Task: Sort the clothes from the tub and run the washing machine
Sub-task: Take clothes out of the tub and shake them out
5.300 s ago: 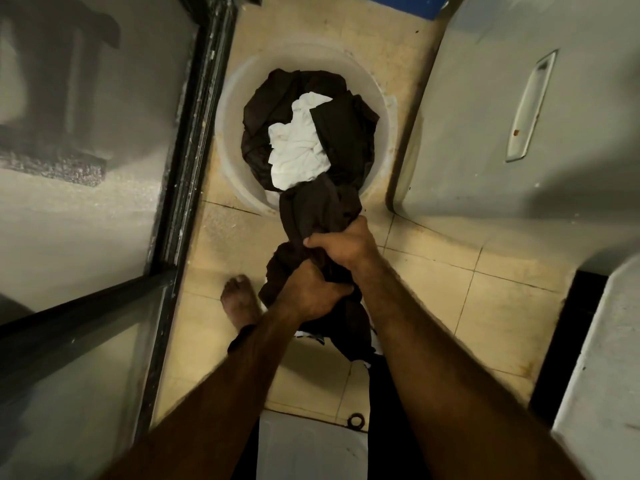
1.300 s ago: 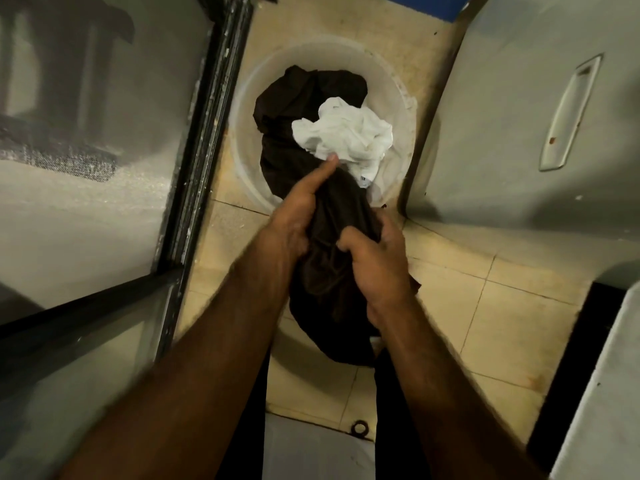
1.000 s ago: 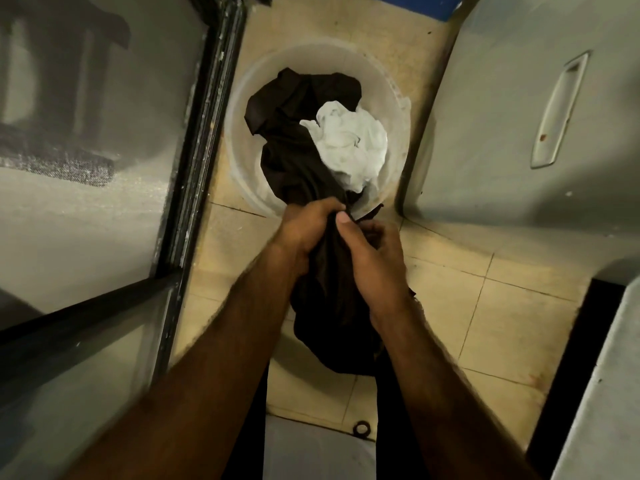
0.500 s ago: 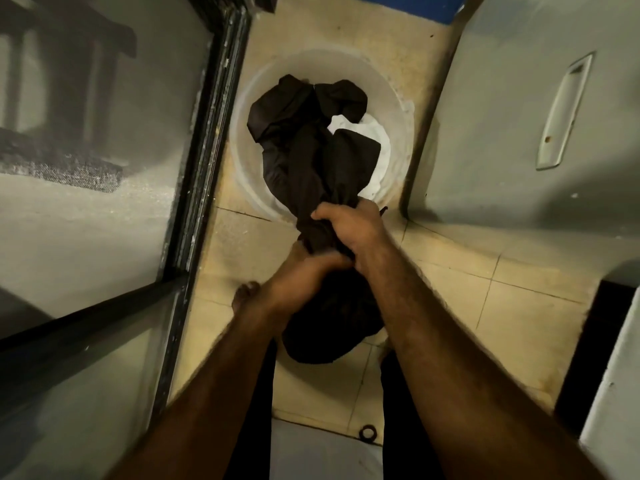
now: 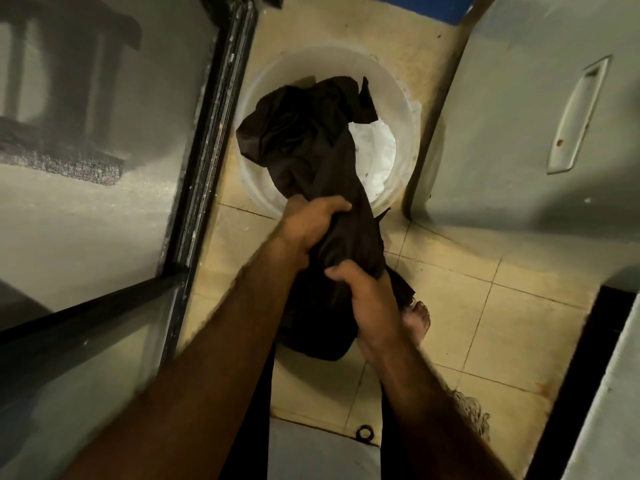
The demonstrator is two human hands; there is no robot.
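Note:
A round white tub (image 5: 401,98) stands on the tiled floor ahead of me. A long dark brown garment (image 5: 311,147) stretches from inside the tub out toward me. My left hand (image 5: 311,220) grips the garment near the tub's near rim. Closer to me, my right hand (image 5: 363,292) grips the bunched lower part, and the garment's end hangs below it. A white cloth (image 5: 375,147) lies in the tub, partly hidden under the dark garment.
A grey appliance wall with a recessed handle (image 5: 578,112) stands right of the tub. A dark-framed glass door (image 5: 207,140) runs along the left. My bare foot (image 5: 419,320) is on the beige tiles. A mop head (image 5: 474,414) lies at the lower right.
My hands have swapped places on the dark garment: the left now grips higher near the tub, the right lower. More of the garment has come out, and the white cloth is more uncovered.

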